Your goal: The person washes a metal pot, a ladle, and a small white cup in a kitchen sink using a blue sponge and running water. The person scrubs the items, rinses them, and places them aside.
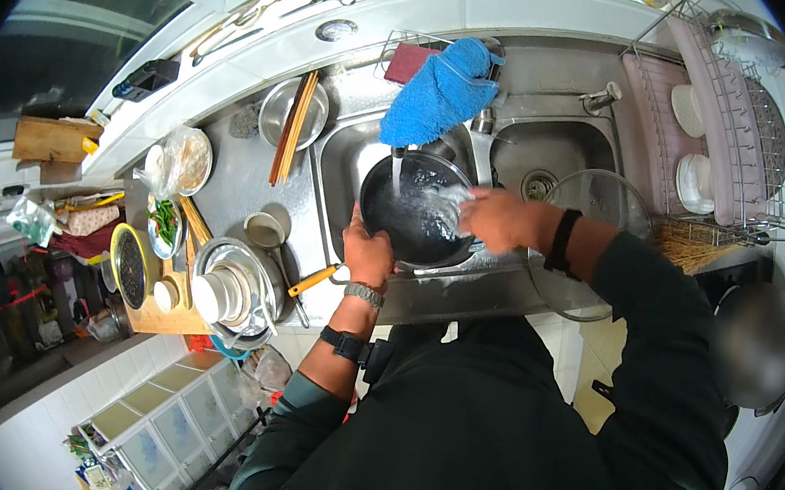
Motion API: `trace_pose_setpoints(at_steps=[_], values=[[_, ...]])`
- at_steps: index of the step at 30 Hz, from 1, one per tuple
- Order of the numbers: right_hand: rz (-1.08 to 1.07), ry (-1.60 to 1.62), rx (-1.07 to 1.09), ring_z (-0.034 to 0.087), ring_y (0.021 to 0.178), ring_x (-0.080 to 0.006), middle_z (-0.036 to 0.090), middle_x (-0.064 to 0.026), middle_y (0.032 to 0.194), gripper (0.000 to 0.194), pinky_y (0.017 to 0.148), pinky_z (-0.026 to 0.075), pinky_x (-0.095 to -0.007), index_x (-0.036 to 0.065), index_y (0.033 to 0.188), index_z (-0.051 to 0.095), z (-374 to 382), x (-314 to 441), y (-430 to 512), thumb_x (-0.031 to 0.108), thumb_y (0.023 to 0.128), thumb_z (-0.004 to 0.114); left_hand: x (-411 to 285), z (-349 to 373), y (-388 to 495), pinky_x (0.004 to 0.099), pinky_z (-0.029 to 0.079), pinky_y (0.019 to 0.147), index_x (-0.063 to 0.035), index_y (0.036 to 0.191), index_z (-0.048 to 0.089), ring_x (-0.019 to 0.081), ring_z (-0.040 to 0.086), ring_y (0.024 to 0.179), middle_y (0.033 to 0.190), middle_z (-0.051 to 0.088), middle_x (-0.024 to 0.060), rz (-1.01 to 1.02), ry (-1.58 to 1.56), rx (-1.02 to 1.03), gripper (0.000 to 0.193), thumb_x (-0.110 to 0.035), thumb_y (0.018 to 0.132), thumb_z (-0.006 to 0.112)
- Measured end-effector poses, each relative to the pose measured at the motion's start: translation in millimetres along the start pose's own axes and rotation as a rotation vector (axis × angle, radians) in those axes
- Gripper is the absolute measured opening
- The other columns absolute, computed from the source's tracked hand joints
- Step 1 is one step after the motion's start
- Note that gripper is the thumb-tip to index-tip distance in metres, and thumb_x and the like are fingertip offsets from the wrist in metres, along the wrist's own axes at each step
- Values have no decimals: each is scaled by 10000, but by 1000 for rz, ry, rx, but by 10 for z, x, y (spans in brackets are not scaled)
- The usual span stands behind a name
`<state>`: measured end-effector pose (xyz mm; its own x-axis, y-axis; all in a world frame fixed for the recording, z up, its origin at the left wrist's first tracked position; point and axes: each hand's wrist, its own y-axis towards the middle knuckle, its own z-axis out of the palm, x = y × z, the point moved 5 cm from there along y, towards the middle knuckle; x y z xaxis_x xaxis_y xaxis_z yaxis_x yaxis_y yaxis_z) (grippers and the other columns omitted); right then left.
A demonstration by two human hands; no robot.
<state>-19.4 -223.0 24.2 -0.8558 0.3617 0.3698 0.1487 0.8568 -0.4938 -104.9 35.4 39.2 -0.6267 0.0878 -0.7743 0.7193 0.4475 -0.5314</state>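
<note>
A dark round pan (405,228) is in the left basin of a steel sink, with tap water (396,176) running into it. My left hand (368,253) grips the pan's near-left rim. At the pan's right side, my right hand (501,219), blurred, holds a pale cloth (446,204) against the wet inside. A blue towel (442,94) hangs over the tap just beyond the pan. By my left wrist lies a utensil with an orange handle (314,281). The fingertips inside the cloth are hidden.
A glass lid (578,302) leans over the right basin (556,147). Left on the counter are a steel bowl with chopsticks (296,125), a ladle (266,229) and a basin of stacked bowls (216,295). A dish rack (719,148) stands at right, a wooden board (173,322) at left.
</note>
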Motion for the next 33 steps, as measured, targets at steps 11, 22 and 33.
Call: trace_pose_setpoints(at_steps=[11, 22, 33], values=[[-36, -88, -442, 688, 1281, -266, 758, 19, 1252, 340, 1205, 498, -460, 192, 1225, 788, -10, 226, -115, 99, 912, 694, -396, -82, 13, 454, 681, 807, -16, 1638, 594, 418, 808, 855, 1328, 710, 275, 146, 325, -74, 746, -27, 894, 642], [-39, 1157, -940, 726, 923, -410, 708, -208, 961, 218, 835, 563, -492, 17, 1122, 710, 13, 1062, 278, 230, 1086, 742, -1339, -332, 1007, 516, 646, 785, 8, 970, 852, 436, 811, 893, 915, 802, 273, 656, 1383, 124, 237, -149, 904, 688], [-139, 1961, -676, 621, 971, -66, 721, 19, 1036, 230, 833, 559, -301, 42, 1221, 760, -261, 1443, 476, 259, 1167, 709, -1819, -385, 1035, 512, 634, 877, 13, 915, 818, 451, 796, 944, 942, 800, 271, 635, 1312, 498, 347, -274, 1027, 660]])
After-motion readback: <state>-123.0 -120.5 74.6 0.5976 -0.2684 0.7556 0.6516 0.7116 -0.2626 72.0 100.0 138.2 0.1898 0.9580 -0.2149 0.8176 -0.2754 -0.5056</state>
